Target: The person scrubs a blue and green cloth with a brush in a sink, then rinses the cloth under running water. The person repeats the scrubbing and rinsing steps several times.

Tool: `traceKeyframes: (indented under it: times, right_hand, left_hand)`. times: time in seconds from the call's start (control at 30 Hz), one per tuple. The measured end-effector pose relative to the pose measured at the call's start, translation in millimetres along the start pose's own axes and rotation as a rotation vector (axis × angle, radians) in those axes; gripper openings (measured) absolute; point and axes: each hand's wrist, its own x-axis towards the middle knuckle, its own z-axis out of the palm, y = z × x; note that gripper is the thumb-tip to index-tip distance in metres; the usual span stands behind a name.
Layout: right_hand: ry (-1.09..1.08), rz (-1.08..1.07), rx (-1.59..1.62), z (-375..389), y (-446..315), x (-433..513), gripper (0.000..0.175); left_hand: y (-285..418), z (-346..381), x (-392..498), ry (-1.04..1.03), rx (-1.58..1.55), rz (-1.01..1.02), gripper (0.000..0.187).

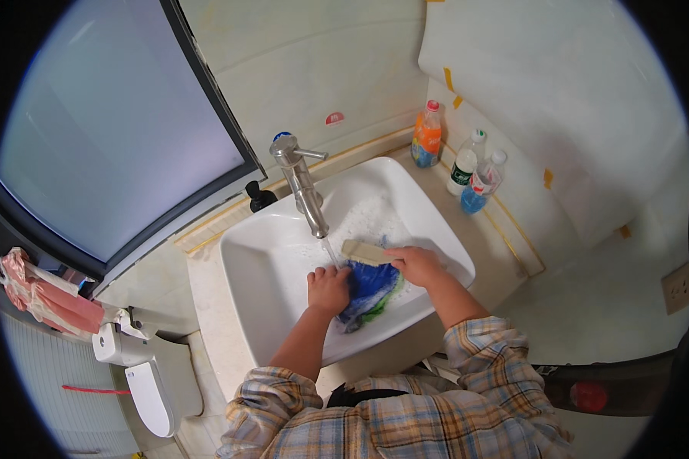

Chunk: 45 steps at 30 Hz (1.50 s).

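In the white washbasin (pixel 275 281), a wet blue fabric item (pixel 372 281) with a bright green edge lies in suds; its exact kind is not clear. My left hand (pixel 328 291) grips its left side with curled fingers, partly covering it. My right hand (pixel 418 265) holds a pale scrub brush (pixel 367 252) by its right end. Bristles face down at the far edge of the blue fabric. Water runs from the metal faucet (pixel 305 189) in a thin stream beside my left fingers. White foam (pixel 373 215) spreads over the basin floor beyond the brush.
On the counter's right stand an orange-labelled bottle (pixel 426 136), a green-labelled bottle (pixel 465 166) and a bottle of blue liquid (pixel 482 185). A small black bottle (pixel 260 197) is left of the faucet. A toilet (pixel 152 396) stands at lower left, a wall socket (pixel 677 288) at far right.
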Motion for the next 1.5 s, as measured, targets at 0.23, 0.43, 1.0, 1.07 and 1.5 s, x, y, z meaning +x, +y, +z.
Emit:
traceKeyframes:
  times: [0.23, 0.43, 1.0, 1.07, 1.5]
  right_hand:
    - [0.015, 0.181, -0.138, -7.5, -4.7, 7.3, 0.029]
    - [-0.114, -0.05, -0.125, -4.1, -10.5, 6.8, 0.029]
    - [-0.143, 0.136, -0.188, -4.4, 6.2, 20.3, 0.032]
    - [-0.149, 0.132, -0.206, -6.4, 7.5, 20.6, 0.031]
    - [-0.117, 0.113, -0.11, -18.1, 0.4, 17.9, 0.028]
  left_hand:
    - [3.1, 0.4, -0.6, 0.021, 0.006, -0.073, 0.037]
    - [0.7, 1.4, -4.6, 0.02, -0.046, -0.089, 0.042]
    - [2.3, 0.0, -7.8, 0.089, -0.105, -0.004, 0.046]
    - [6.3, -4.6, -11.2, 0.114, -0.204, 0.044, 0.045]
    - [-22.1, -36.7, -23.9, -0.465, 0.16, 0.067, 0.011]
